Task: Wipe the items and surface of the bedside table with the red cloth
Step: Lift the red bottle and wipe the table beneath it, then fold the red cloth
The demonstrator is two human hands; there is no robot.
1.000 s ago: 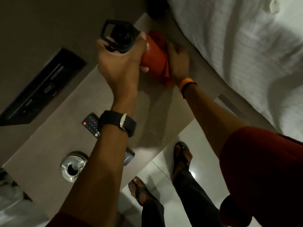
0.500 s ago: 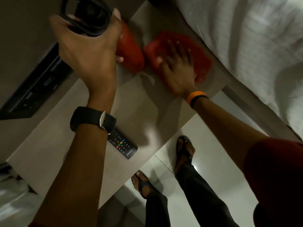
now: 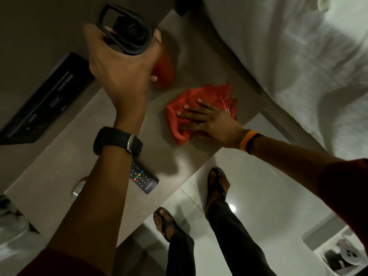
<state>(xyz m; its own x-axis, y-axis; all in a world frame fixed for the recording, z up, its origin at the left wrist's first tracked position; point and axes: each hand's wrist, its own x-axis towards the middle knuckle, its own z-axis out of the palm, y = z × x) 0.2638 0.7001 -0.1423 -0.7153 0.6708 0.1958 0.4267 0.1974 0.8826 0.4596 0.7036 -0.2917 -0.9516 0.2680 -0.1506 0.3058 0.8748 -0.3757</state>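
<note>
My left hand (image 3: 119,64) grips a red bottle (image 3: 164,70) with a black looped lid (image 3: 125,32), lifted above the back of the wooden bedside table (image 3: 59,166). The red cloth (image 3: 201,102) lies bunched on the table's right part. My right hand (image 3: 207,119) presses flat on the cloth, fingers spread. A black remote (image 3: 143,179) lies near the front edge, partly under my left forearm. A silver ashtray (image 3: 78,188) shows only a sliver beside that forearm.
A white bed (image 3: 288,56) borders the table on the right. A dark socket panel (image 3: 45,104) is set in the wall behind the table. My feet in sandals (image 3: 218,184) stand on the glossy floor below the front edge.
My right hand has slid the cloth from the table's back corner toward the front edge. My left hand keeps the bottle raised and has shifted a little to the right.
</note>
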